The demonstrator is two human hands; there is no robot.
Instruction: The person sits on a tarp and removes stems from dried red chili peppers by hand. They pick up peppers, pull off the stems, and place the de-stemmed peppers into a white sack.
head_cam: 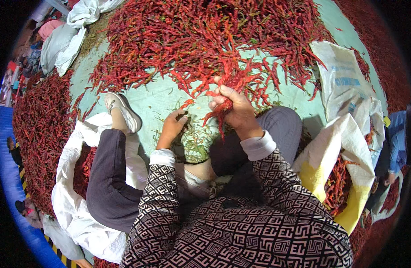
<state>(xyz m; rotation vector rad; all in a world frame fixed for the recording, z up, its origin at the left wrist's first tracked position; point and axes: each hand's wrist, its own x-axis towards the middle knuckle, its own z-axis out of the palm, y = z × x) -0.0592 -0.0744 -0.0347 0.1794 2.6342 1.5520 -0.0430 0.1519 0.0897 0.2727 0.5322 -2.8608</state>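
My right hand [237, 109] is closed around a bunch of red chili peppers [237, 78], whose tips stick out above and below the fist. Lower and to its left, my left hand [173, 125] hovers over the pale green sheet, fingers slightly curled; a single red chili [187, 104] lies just beyond its fingertips. Whether those fingers touch anything is hard to tell. Green stems and leaf scraps [197, 139] are scattered between my legs. In front spreads a large heap of red chilies [192, 37].
At my left is a white woven sack [66, 174] holding chilies; at my right, a white and yellow sack [309, 177] also holds chilies. A printed sack [343, 73] lies beyond it. Another chili heap [41, 134] is far left. Other people sit near both edges.
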